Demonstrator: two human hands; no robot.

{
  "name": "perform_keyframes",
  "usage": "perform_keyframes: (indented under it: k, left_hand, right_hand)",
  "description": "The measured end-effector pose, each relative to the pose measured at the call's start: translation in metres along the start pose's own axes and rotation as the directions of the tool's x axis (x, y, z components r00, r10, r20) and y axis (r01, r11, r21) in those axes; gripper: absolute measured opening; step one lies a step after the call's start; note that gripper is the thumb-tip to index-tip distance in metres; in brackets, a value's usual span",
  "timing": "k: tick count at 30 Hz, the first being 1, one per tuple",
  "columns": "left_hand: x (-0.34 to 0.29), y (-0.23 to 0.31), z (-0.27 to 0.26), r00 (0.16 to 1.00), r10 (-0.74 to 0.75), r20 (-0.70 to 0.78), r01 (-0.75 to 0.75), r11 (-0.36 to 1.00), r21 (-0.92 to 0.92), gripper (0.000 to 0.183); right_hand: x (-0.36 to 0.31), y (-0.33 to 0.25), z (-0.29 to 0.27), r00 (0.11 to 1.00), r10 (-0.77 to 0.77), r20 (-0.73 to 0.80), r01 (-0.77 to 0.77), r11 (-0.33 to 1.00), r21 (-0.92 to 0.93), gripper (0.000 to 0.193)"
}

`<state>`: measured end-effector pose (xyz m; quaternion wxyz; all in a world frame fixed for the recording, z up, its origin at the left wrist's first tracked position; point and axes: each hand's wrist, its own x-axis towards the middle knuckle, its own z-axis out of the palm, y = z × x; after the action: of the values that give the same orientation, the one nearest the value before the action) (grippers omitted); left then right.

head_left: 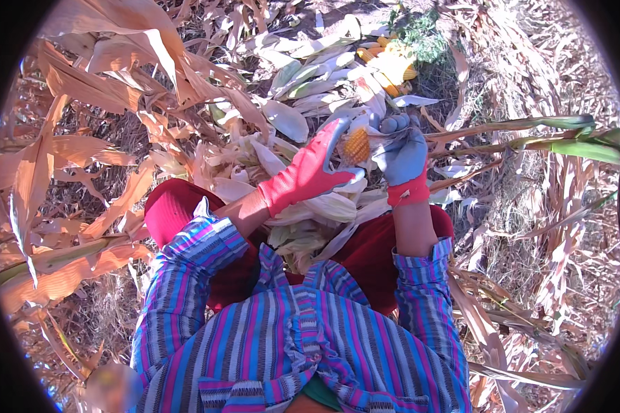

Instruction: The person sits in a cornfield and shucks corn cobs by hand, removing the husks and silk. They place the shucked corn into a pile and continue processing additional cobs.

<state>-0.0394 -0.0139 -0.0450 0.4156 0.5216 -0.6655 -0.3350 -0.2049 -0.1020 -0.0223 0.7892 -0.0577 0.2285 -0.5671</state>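
Observation:
Between my hands is a yellow ear of corn (357, 145), its kernels partly bare and pale husk about its upper end. My right hand (402, 157), in a grey-blue glove with a red cuff, has its fingers curled beside the ear and closed on its husk side. My left hand (310, 168), in a red glove with a grey palm, is spread, thumb and fingers apart on the ear's left side. Whether it touches the kernels I cannot tell. Loose pale husks (331, 206) lie beneath both hands, between my knees.
Beyond my hands, several bare yellow ears (393, 65) lie in bright sun beside a green weed (418, 34). Stripped husks (310, 76) are heaped to their left. Dry corn leaves (117, 89) rise on the left. Stalks (530, 134) cross the ground on the right.

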Motion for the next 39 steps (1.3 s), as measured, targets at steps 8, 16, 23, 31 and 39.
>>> perform_keyframes:
  k: [8,16,23,31,39]
  left_hand:
    - [0.006,-0.018,-0.002,0.973,-0.21,0.1,0.204,0.977,0.063,0.085]
    - [0.001,0.001,0.003,0.974,-0.223,0.046,0.167,0.838,0.52,0.094]
    - [0.011,-0.022,0.004,0.986,-0.029,0.163,0.065,0.973,-0.222,0.06]
    - [0.002,-0.035,0.008,0.953,-0.303,0.025,0.268,0.799,-0.539,0.018]
    - [0.025,-0.044,-0.044,0.88,-0.472,-0.051,0.227,0.514,-0.827,0.027]
  right_hand:
    - [-0.018,0.004,0.019,0.91,0.281,0.305,-0.353,0.91,0.217,0.033]
    - [-0.02,0.004,0.029,0.885,0.23,0.404,-0.356,0.894,0.272,0.036]
    - [-0.058,0.032,0.046,0.754,0.349,0.557,-0.442,0.896,0.036,0.041]
    - [-0.015,0.004,0.019,0.808,0.137,0.573,-0.153,0.988,-0.02,0.02]
    - [-0.025,0.023,0.005,0.985,0.002,0.173,0.121,0.707,-0.696,0.053]
